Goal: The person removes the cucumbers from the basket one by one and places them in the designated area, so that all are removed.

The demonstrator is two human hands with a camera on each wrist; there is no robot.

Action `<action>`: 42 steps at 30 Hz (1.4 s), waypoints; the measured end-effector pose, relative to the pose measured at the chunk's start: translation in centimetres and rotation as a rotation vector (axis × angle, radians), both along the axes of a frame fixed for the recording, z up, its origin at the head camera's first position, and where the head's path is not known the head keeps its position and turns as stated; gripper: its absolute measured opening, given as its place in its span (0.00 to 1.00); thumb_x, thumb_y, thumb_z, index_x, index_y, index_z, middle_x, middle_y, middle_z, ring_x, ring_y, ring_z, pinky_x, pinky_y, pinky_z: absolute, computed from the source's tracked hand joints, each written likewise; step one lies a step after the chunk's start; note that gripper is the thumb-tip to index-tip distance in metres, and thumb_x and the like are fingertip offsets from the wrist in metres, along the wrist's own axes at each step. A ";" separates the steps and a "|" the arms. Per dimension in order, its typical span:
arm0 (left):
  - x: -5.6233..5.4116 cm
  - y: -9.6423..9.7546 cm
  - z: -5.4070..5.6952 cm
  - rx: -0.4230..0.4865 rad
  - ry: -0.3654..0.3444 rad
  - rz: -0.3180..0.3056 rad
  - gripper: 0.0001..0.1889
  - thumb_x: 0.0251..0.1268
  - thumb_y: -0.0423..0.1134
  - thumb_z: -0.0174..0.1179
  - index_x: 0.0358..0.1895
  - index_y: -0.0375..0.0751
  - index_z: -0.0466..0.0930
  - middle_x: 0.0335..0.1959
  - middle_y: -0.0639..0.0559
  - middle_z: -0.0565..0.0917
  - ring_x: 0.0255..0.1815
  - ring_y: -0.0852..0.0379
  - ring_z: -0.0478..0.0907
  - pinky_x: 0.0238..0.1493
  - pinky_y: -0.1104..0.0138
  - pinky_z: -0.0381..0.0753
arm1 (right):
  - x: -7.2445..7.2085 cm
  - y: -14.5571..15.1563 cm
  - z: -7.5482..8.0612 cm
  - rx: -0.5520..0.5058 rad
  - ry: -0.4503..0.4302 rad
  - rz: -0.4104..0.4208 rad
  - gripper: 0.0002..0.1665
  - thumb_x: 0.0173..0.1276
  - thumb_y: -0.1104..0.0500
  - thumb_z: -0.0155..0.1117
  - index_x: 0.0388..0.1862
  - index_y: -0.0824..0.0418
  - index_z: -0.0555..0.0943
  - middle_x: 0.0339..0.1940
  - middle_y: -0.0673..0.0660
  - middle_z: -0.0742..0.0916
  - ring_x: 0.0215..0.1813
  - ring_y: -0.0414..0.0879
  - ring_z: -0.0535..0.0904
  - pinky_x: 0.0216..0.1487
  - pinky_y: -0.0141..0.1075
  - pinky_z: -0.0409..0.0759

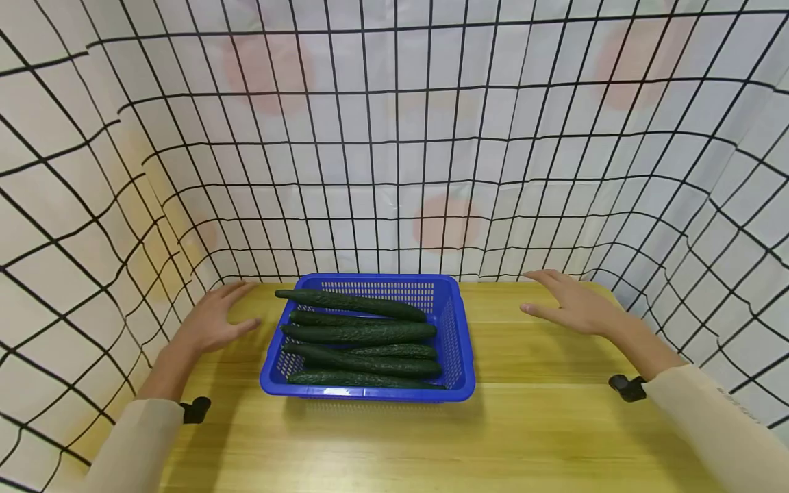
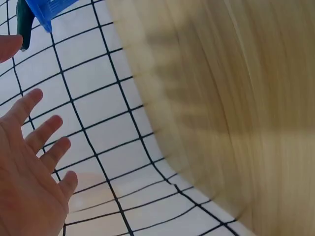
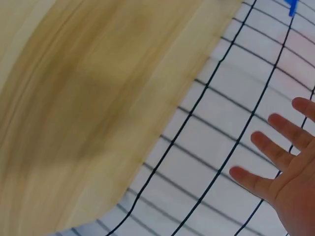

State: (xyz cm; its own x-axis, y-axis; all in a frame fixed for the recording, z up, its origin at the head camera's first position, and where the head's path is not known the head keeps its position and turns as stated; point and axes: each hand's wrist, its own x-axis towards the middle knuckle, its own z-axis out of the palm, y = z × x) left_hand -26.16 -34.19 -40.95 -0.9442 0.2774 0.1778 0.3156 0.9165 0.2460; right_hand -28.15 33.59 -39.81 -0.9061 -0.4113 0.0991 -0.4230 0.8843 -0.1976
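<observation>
Several dark green cucumbers (image 1: 360,334) lie lengthwise in a blue plastic basket (image 1: 459,342) on the wooden table. The topmost cucumber at the back pokes its tip over the basket's left rim. My left hand (image 1: 212,322) hovers just left of the basket, fingers spread and holding nothing. Over in the left wrist view, that hand (image 2: 29,172) shows its palm, with a cucumber end (image 2: 24,24) beyond the thumb. Farther off, to the right of the basket, my right hand (image 1: 570,305) is held out with fingers apart. Nothing is in its palm (image 3: 300,191) in the right wrist view.
Black wire grid panels (image 1: 394,144) stand behind the table and along both sides, with white sheeting behind them. The yellowish wooden tabletop (image 1: 394,445) extends in front of the basket and to its right. Black clips (image 1: 627,387) sit at both wrists.
</observation>
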 end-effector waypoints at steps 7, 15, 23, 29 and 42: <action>0.3 1.2 -0.8 0.141 -0.070 0.010 0.35 0.74 0.55 0.57 0.79 0.46 0.64 0.77 0.32 0.67 0.75 0.25 0.60 0.68 0.25 0.57 | -1.2 -3.6 0.1 -0.126 -0.035 0.049 0.45 0.77 0.33 0.54 0.80 0.61 0.64 0.72 0.66 0.76 0.71 0.66 0.73 0.68 0.65 0.71; 0.4 2.7 -2.3 0.382 -0.154 0.002 0.31 0.78 0.55 0.54 0.74 0.38 0.71 0.69 0.36 0.78 0.70 0.31 0.72 0.68 0.36 0.70 | -1.9 -8.8 0.9 -0.267 -0.073 0.111 0.39 0.78 0.39 0.56 0.77 0.59 0.68 0.69 0.62 0.80 0.68 0.60 0.76 0.66 0.60 0.75; 0.3 3.7 -3.7 0.491 -0.152 0.011 0.31 0.78 0.52 0.56 0.76 0.39 0.69 0.63 0.36 0.82 0.61 0.35 0.80 0.62 0.40 0.78 | -2.4 -13.8 1.9 -0.340 -0.090 0.198 0.36 0.78 0.41 0.58 0.75 0.61 0.70 0.67 0.62 0.82 0.65 0.60 0.79 0.67 0.56 0.77; 0.3 4.2 -4.3 0.523 -0.177 0.020 0.33 0.79 0.53 0.54 0.80 0.43 0.63 0.62 0.34 0.82 0.60 0.37 0.82 0.62 0.40 0.78 | -2.6 -16.7 2.5 -0.346 -0.106 0.237 0.35 0.78 0.43 0.59 0.76 0.60 0.70 0.66 0.61 0.83 0.63 0.59 0.80 0.65 0.57 0.79; 1.2 6.1 -3.9 0.699 -0.229 0.021 0.30 0.81 0.39 0.51 0.81 0.38 0.59 0.41 0.40 0.82 0.35 0.58 0.75 0.40 0.66 0.77 | -3.1 -21.8 2.7 -0.359 -0.187 0.306 0.33 0.78 0.45 0.59 0.75 0.58 0.70 0.69 0.58 0.81 0.65 0.55 0.80 0.66 0.54 0.79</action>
